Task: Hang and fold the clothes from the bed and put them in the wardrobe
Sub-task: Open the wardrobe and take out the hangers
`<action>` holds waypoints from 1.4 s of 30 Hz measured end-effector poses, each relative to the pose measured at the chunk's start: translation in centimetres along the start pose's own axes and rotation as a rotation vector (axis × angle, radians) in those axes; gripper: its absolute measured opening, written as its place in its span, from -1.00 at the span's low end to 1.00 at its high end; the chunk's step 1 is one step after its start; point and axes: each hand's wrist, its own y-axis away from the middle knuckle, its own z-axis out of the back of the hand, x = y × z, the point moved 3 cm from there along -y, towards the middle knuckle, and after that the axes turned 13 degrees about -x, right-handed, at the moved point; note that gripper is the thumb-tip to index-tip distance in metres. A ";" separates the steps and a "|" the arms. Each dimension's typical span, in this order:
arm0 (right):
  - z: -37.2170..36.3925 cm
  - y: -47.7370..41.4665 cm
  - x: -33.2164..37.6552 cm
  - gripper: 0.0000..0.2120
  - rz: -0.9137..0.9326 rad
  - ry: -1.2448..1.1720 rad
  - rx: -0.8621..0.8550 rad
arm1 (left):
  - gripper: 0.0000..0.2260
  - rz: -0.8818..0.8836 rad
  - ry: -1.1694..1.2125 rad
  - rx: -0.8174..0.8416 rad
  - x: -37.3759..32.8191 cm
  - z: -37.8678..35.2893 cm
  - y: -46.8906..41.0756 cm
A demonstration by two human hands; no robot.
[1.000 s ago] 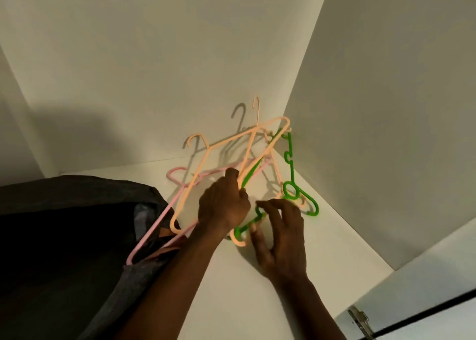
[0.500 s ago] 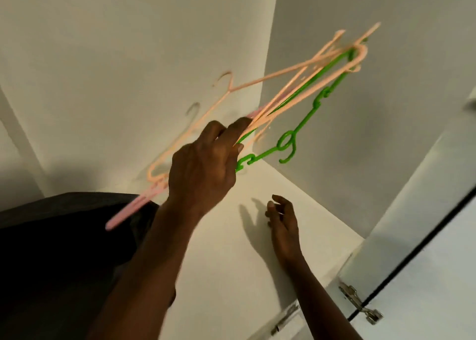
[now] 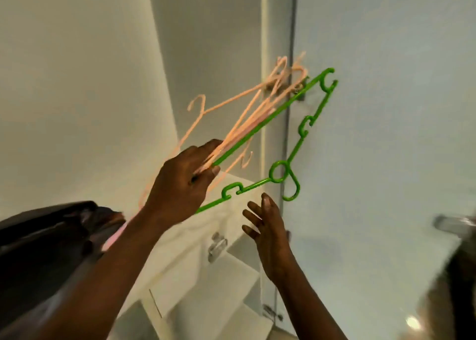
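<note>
My left hand (image 3: 180, 185) grips a bundle of plastic hangers in the air before the wardrobe. The bundle holds a green hanger (image 3: 296, 146), whose hook hangs down at the right, and several peach hangers (image 3: 247, 115), blurred with motion, plus a pink one (image 3: 113, 238) poking out below my wrist. My right hand (image 3: 268, 226) is raised just under the green hook, fingers spread, holding nothing. A dark garment (image 3: 43, 236) lies on the wardrobe shelf at the lower left.
The white wardrobe shelf (image 3: 231, 275) and its side panel (image 3: 219, 43) lie ahead. The wardrobe door (image 3: 386, 133) stands open at the right, with metal hinges (image 3: 217, 245) along its edge. A blurred dark shape (image 3: 453, 288) sits at the lower right.
My left hand has lifted the hangers off the shelf and carried them up and rightward out of the wardrobe. My right hand left the shelf and rose beneath them. The view swung right.
</note>
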 end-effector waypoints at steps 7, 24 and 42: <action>17.3 7.8 2.6 0.04 -0.050 -0.329 -0.235 | -0.61 0.258 0.584 0.397 -11.6 -13.1 11.7; 52.8 14.9 9.7 -0.85 -0.059 -0.375 -1.189 | -0.88 0.474 0.927 1.155 -31.8 -49.7 26.5; 73.3 1.0 17.1 -0.74 -0.176 -0.457 -1.473 | -0.68 0.315 0.740 1.408 -39.4 -78.7 27.0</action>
